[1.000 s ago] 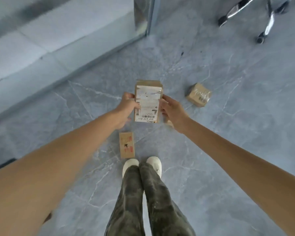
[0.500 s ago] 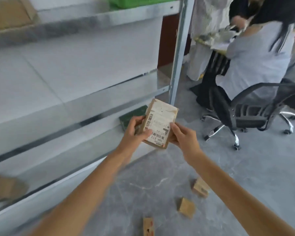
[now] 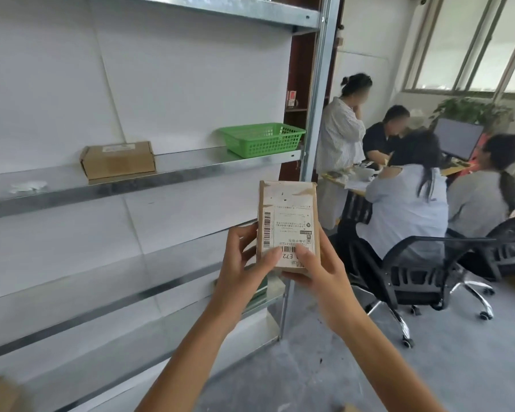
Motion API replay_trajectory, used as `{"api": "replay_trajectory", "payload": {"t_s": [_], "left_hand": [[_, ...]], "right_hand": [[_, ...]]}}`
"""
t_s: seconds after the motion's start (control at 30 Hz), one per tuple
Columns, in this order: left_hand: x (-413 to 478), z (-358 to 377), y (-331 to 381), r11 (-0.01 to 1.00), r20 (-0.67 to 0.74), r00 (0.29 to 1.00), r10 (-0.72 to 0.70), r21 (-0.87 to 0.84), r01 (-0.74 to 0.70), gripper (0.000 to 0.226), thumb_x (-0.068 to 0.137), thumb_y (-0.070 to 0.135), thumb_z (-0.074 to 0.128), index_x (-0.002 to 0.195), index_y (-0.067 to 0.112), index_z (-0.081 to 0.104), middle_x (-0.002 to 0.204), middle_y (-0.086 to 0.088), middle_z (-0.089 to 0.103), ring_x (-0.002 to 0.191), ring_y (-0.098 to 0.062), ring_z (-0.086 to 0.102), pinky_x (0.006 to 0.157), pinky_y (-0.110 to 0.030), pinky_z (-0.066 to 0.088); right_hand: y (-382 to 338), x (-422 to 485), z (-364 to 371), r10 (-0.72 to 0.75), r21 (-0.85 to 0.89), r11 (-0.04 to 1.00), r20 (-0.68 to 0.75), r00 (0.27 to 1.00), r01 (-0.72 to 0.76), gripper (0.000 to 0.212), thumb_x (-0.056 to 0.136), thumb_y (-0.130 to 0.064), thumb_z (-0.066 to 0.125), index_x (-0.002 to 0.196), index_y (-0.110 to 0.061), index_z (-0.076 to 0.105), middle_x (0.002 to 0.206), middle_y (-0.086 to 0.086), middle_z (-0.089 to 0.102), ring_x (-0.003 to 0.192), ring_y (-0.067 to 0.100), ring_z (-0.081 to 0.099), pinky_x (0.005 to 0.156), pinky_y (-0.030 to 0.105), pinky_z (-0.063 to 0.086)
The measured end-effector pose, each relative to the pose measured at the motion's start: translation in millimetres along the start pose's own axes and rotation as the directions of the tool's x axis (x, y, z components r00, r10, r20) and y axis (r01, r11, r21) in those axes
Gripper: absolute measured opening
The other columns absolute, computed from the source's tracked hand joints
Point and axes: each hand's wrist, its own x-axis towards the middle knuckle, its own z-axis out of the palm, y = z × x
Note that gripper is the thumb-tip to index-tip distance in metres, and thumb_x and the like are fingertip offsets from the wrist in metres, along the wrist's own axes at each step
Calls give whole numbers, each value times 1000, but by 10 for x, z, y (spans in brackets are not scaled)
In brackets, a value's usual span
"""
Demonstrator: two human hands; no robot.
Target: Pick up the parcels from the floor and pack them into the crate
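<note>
Both hands, my left hand (image 3: pixel 244 263) and right hand (image 3: pixel 318 272), grip the parcel (image 3: pixel 287 224) upright at chest height, facing metal shelving (image 3: pixel 161 176); green crate (image 3: pixel 262 139) on shelf, grey floor (image 3: pixel 428 367), people at a desk (image 3: pixel 354 187) right.

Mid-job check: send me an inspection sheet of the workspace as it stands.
Surface: grey floor; metal shelf on the left.
Job's things: parcel held upright, label toward the camera; crate, green, on the shelf, inside hidden.
Clutter: box and white scrap on the same shelf.
Grips: left hand and right hand both hold the parcel's lower end, thumbs on the label.
Cables: nothing seen.
Surroundings: people at a desk on the right; empty chair right of the parcel.
</note>
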Motion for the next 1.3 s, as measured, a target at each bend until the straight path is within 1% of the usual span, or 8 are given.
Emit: {"api": "replay_trajectory", "payload": {"t_s": [0.27,0.37,0.47,0.53,0.8,1.0,1.2,1.3], "left_hand": [[-342,-60,-109,878,-19,984,178,454,-150,32,86,43,59,114,38,44,120,16,54,101,6,57,67,-9,50],[-498,-12,-38,872,-66,983,173,474,-122,59,83,55,54,134,37,32,127,19,46,111,4,50,71,-7,50],[-673,15,40,929,-67,996,56,369,-27,107,63,75,63,146,40,5,141,16,34,127,-4,40,91,-26,53],[-817,32,113,909,-111,993,47,417,4,122,56,68,73,145,43,-6,140,17,27,129,-4,34,90,-22,51],[-1644,437,403,952,-299,945,136,303,-41,71,66,31,77,115,54,32,114,30,45,108,13,47,67,-5,48],[-2401,780,467,891,-389,895,218,454,-19,84,62,50,72,132,43,27,127,19,45,115,-3,51,79,-17,53],[-3131,843,694,976,-328,944,25,212,48,43,76,57,57,109,40,34,126,16,53,118,-2,52,92,-25,50],[-3440,778,818,989,-325,946,20,142,28,40,81,49,57,107,25,36,119,13,61,114,-9,57,89,-24,50]], "right_hand": [[-20,-406,31,-43,-75,996,-47,998,39,61,88,-36,62,141,-45,35,134,-5,57,118,16,59,93,39,53],[-54,-562,142,-58,-78,995,-11,998,57,56,85,-46,52,139,-50,36,143,-6,47,125,15,53,100,41,48],[-83,-739,223,-120,-149,981,21,993,122,53,96,-22,47,142,-45,35,142,-5,45,127,17,49,103,44,45],[-109,-882,259,-158,-177,970,70,985,168,59,96,-5,43,145,-37,32,148,-10,37,138,14,36,108,43,41],[-361,-1697,127,-116,-141,979,206,972,147,66,97,-3,45,148,-34,16,154,-18,23,140,-1,26,108,18,36],[-491,-2268,-25,-58,-134,985,311,949,105,63,91,-39,48,144,-52,17,153,-25,17,141,-3,21,112,25,34],[-637,-2754,14,34,134,988,271,962,-73,64,75,-51,60,133,-49,35,132,-12,55,124,12,53,93,32,51],[-713,-2968,104,94,216,962,313,945,-167,83,64,-57,75,136,-41,37,128,-1,60,118,19,58,96,43,50]]}}
